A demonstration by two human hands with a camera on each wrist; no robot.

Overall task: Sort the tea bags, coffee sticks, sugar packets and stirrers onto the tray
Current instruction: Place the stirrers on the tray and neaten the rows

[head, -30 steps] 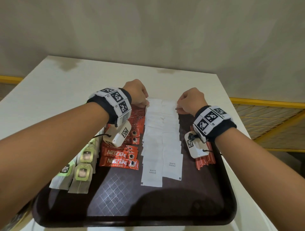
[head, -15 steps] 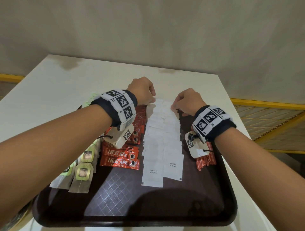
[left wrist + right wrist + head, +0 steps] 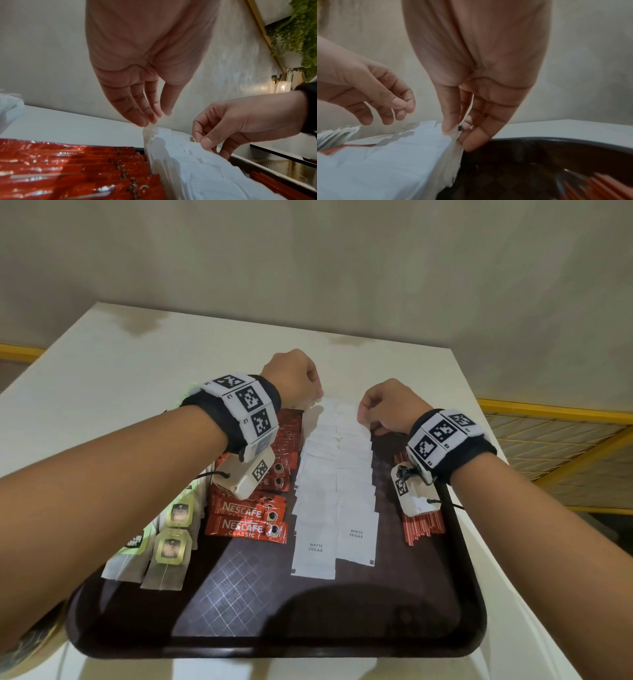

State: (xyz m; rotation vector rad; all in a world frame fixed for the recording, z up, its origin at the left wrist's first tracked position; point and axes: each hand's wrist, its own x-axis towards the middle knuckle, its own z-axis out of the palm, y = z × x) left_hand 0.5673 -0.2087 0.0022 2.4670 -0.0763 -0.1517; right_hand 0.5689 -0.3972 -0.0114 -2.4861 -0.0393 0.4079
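Sugar packets (image 3: 334,484): two overlapping white rows run down the middle of the tray (image 3: 274,642), from 12 o'clock toward 6 o'clock.
Right hand (image 3: 388,405): my thumb and fingers pinch the right edge of the packets at the far end; the right wrist view shows a packet edge squeezed between them.
Left hand (image 3: 294,378): fingers straight and together, tips pointing down onto the far left corner of the same rows. I cannot tell whether they touch the paper or hover just above it; they hold nothing.
Coffee sticks (image 3: 250,518): red, stacked just beside the sugar at 9 o'clock.
Tea bags (image 3: 164,542): farther out at 8 o'clock, overlapping the tray's left rim.
Stirrers (image 3: 423,525): an orange bundle at 3 o'clock of the sugar, partly under my right wrist.
Step in hand: squaring up the far end of the sugar rows, I judge; all four kinds already lie on the tray.
Next move: a light nudge inward from both sides so the rows line up, without lifting or fanning the thin packets.
Risk: the tea bags hanging over the rim probably need sliding inward.
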